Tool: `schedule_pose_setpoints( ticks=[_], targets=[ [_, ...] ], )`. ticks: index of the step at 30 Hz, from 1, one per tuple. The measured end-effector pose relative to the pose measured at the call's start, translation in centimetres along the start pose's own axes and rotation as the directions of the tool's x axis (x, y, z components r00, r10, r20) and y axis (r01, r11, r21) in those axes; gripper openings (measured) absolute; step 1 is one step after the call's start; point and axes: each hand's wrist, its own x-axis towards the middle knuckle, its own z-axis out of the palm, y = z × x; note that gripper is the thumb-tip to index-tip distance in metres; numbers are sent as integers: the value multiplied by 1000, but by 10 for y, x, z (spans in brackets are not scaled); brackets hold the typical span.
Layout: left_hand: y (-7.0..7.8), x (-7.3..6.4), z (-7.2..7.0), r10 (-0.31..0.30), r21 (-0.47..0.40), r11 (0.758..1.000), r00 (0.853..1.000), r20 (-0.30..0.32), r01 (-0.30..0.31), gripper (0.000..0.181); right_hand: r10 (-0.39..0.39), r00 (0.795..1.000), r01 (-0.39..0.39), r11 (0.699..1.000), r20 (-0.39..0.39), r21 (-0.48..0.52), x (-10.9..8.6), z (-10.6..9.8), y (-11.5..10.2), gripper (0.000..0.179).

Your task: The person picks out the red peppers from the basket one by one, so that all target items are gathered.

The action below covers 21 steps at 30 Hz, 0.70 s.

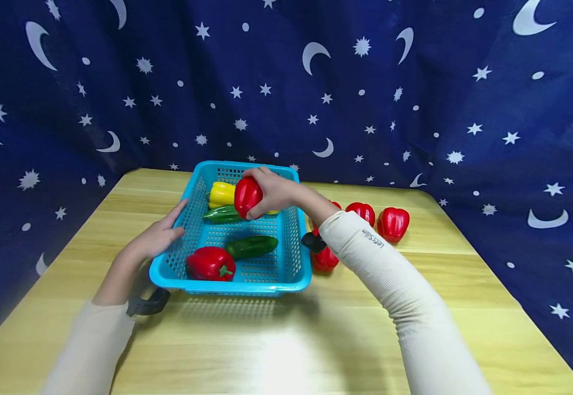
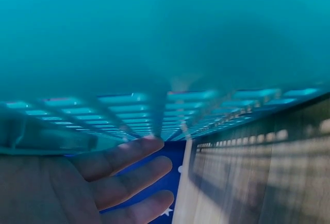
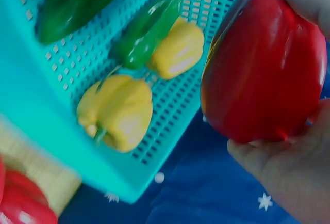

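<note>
A red bell pepper is gripped between the thumb and fingers of my right hand, held above the back part of a blue plastic basket. The right wrist view shows this pepper large and close. Against the basket's left side rests my left hand; in the left wrist view its fingers stretch along the outer wall. Inside the basket lie another red bell pepper, a dark green cucumber, a glossy green pepper and two yellow bell peppers, one partly behind the green pepper.
Several red bell peppers sit on the wooden table right of the basket, some partly hidden by my right forearm. A dark blue cloth with moons and stars hangs behind the table and along its sides.
</note>
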Motion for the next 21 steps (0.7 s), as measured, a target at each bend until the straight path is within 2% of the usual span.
schedule_pose_setpoints(
  ticks=[12, 21],
  targets=[
    [0, 1, 0, -3, 13, 1000, 1000, 6, 3, 70, -21, 1000, 21, 998, 1, 60, -46, -21, 45, 90],
    [2, -1, 1, 24, 16, 1000, 1000, -3, -24, 71, 18, 999, -16, 996, -29, 84, -76, -30, 71, 93]
  ],
)
